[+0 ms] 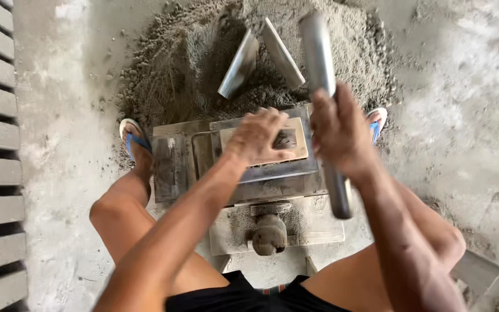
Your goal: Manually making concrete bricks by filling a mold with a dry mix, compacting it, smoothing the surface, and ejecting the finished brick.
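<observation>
Grey metal block mould (261, 173) sits on the floor before the sand heap (203, 63), left hand (258, 136) fingers pressed together on its top, right hand (339, 133) fingers wrapped around a steel lever pipe (319, 52).

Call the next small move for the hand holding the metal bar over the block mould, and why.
Probably bring the metal bar down onto the wooden plate in the metal mould. The right hand grips the bar mid-length, raised over the mould, while the left hand rests on the plate, steadying it. Move the left fingers clear first.
</observation>
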